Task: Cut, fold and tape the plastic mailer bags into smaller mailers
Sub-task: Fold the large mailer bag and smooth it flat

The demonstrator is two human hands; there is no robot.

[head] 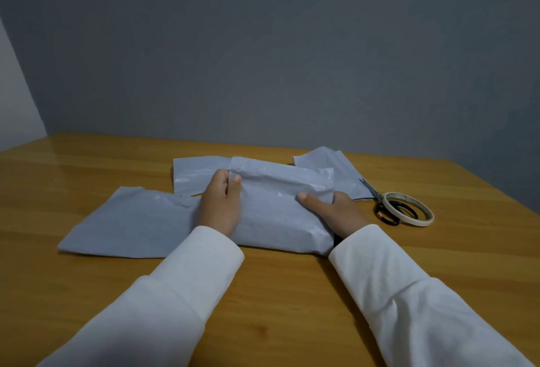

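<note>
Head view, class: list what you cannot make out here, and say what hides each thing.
- Scissors: handles partly covered by the tape roll lying on them.
- Right hand: fingers tucked behind the folded mailer; only the thumb shows.
- Far mailer: its near-left part hidden behind the folded mailer.
- Flat mailer: right part hidden under the left hand and sleeve.

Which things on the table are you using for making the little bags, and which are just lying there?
In use now:
folded mailer, pinched at its folded edge by the left hand and the right hand

For the job, but just lying there:
scissors
tape roll, resting over the scissors' handles
other grey mailer pieces on the wooden table
</note>
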